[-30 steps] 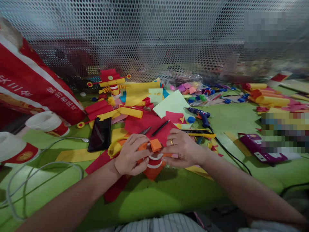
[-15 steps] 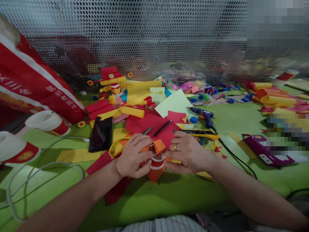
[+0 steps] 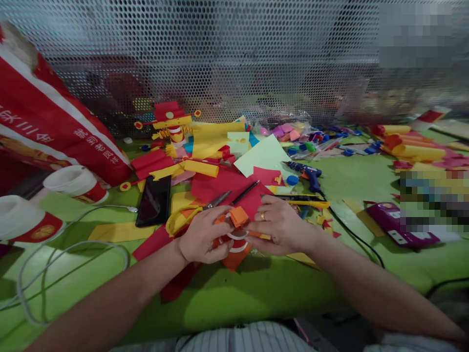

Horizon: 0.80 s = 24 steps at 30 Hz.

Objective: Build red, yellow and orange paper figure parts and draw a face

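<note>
Between my hands is a small paper cup with red and white bands. A folded orange paper piece sits at its far rim, and more orange paper sticks out below. My left hand is closed round the cup's left side, thumb toward me. My right hand, with a gold ring, pinches the rim from the right; its fingertips are partly hidden. Just beyond my left hand lie yellow-handled scissors. A black pen rests on red paper behind the cup.
A black phone, white cable and two paper cups are on the left. A blue glue gun lies right of centre, its cord trailing. A purple device is farther right. Perforated metal mesh stands behind.
My left hand has shifted slightly toward me, showing more of the scissors. The cup's white rim is more visible between my fingers. The view has moved a little.
</note>
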Each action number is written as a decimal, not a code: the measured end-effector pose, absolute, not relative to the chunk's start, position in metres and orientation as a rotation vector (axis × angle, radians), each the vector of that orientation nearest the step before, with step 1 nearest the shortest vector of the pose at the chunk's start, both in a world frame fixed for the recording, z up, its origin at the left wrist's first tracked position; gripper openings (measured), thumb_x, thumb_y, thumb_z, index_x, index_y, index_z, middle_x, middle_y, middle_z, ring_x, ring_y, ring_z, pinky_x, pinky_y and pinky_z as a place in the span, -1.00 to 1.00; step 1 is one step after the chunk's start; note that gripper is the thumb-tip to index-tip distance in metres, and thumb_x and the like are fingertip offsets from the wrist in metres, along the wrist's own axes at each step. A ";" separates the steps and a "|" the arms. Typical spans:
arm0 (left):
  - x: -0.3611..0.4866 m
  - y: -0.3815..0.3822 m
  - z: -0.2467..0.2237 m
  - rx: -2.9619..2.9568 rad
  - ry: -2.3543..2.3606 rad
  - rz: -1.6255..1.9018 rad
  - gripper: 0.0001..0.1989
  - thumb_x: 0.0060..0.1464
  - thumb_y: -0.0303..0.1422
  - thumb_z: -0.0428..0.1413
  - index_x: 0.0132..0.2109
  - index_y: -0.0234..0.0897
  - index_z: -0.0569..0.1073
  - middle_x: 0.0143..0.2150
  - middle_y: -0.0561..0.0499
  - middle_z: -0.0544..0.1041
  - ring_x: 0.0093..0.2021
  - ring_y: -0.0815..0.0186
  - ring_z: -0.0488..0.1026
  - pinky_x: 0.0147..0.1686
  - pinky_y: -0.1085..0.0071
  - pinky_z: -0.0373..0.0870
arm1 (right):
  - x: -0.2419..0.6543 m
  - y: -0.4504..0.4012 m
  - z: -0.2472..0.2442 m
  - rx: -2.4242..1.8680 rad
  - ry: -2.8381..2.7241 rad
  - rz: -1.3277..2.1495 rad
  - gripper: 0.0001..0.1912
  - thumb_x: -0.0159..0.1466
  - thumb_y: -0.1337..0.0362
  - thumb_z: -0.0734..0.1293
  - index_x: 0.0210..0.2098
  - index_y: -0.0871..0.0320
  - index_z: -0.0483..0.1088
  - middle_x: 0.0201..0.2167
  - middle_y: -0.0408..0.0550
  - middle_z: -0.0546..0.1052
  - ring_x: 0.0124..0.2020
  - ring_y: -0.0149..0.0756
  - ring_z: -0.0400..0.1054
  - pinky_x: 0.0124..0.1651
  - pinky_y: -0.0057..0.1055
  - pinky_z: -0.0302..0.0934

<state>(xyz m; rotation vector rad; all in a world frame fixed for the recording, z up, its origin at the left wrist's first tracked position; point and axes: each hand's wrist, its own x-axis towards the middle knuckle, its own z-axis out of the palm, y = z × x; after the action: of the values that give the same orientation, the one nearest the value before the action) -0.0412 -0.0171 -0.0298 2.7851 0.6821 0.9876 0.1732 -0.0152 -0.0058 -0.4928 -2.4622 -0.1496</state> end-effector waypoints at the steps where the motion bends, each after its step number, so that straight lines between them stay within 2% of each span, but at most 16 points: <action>1: -0.041 -0.018 -0.032 2.764 0.692 0.991 -0.77 -0.07 -0.39 -0.02 -0.21 -0.26 0.40 -0.06 -0.21 0.41 -0.12 0.18 0.44 -0.22 0.30 0.42 | 0.174 -0.014 -0.007 -0.477 -2.447 -0.145 -0.80 0.18 0.25 0.23 -0.50 0.15 0.43 -0.73 -0.18 0.33 -0.64 -0.41 0.10 -0.44 -0.36 -0.06; 4: -0.041 -0.019 -0.036 2.693 0.740 0.993 -0.75 -0.04 -0.35 0.01 -0.16 -0.24 0.35 -0.08 -0.18 0.45 -0.08 0.17 0.44 -0.20 0.32 0.42 | 0.176 -0.011 -0.009 -0.434 -2.373 -0.100 -0.85 0.17 0.27 0.24 -0.47 0.14 0.41 -0.72 -0.20 0.30 -0.64 -0.42 0.08 -0.45 -0.37 -0.03; 8: -0.040 -0.020 -0.039 2.495 0.862 0.921 -0.72 -0.07 -0.28 0.09 -0.16 -0.22 0.29 -0.08 -0.18 0.48 -0.02 0.13 0.43 -0.10 0.24 0.39 | 0.179 -0.010 -0.007 -0.439 -2.240 0.067 -0.83 0.16 0.32 0.27 -0.56 0.12 0.29 -0.73 -0.24 0.20 -0.65 -0.43 0.07 -0.47 -0.38 -0.01; 10: -0.039 -0.021 -0.042 2.364 0.919 0.918 -0.61 -0.10 -0.26 0.14 -0.10 -0.21 0.24 -0.01 -0.21 0.44 0.00 0.10 0.42 -0.06 0.19 0.37 | 0.180 -0.010 -0.007 -0.483 -2.148 0.179 -0.88 0.15 0.31 0.30 -0.50 0.11 0.29 -0.65 -0.18 0.29 -0.57 -0.40 0.17 -0.44 -0.40 0.07; 11: -0.038 -0.021 -0.045 2.306 0.939 0.938 -0.55 -0.12 -0.24 0.16 -0.06 -0.20 0.22 0.01 -0.22 0.42 0.01 0.08 0.41 -0.05 0.17 0.36 | 0.179 -0.009 -0.008 -0.527 -2.109 0.237 -0.93 0.15 0.28 0.31 -0.41 0.12 0.32 -0.56 -0.12 0.37 -0.48 -0.35 0.25 -0.39 -0.39 0.14; 13: -0.037 -0.021 -0.049 2.199 0.939 0.982 -0.40 -0.16 -0.22 0.21 0.02 -0.18 0.16 0.04 -0.22 0.38 0.03 0.06 0.39 -0.01 0.13 0.34 | 0.177 -0.009 -0.012 -0.636 -2.078 0.365 -0.73 0.14 0.20 0.33 -0.18 0.13 0.32 -0.29 0.04 0.45 -0.24 -0.24 0.32 -0.23 -0.31 0.22; 15: -0.035 -0.022 -0.053 2.102 0.918 1.017 -0.27 -0.18 -0.21 0.23 0.11 -0.17 0.08 0.07 -0.22 0.35 0.06 0.06 0.37 0.02 0.12 0.32 | 0.174 -0.008 -0.017 -0.710 -2.094 0.511 -0.58 0.14 0.16 0.34 -0.04 0.13 0.25 -0.14 0.10 0.42 -0.09 -0.18 0.31 -0.10 -0.24 0.23; 19: -0.033 -0.023 -0.056 1.977 0.890 0.971 -0.11 -0.17 -0.28 0.25 0.23 -0.17 -0.08 0.05 -0.22 0.36 0.09 0.05 0.34 0.02 0.11 0.32 | 0.169 -0.007 -0.028 -0.811 -2.046 0.744 -0.53 0.13 0.16 0.36 0.00 0.10 0.22 -0.11 0.08 0.43 -0.05 -0.19 0.32 -0.02 -0.20 0.21; 24: -0.033 -0.023 -0.056 1.943 0.868 0.985 -0.06 -0.16 -0.29 0.25 0.27 -0.18 -0.12 0.00 -0.21 0.39 0.05 0.06 0.37 0.03 0.09 0.29 | 0.168 -0.008 -0.031 -0.828 -1.978 0.848 -0.49 0.12 0.14 0.36 0.02 0.10 0.21 -0.11 0.07 0.42 -0.06 -0.20 0.33 -0.01 -0.22 0.21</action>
<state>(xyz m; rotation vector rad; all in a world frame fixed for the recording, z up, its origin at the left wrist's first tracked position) -0.0326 -0.0229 -0.0563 1.9431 0.8675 0.9854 0.1676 -0.0083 -0.0314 -0.8276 -1.9779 0.8479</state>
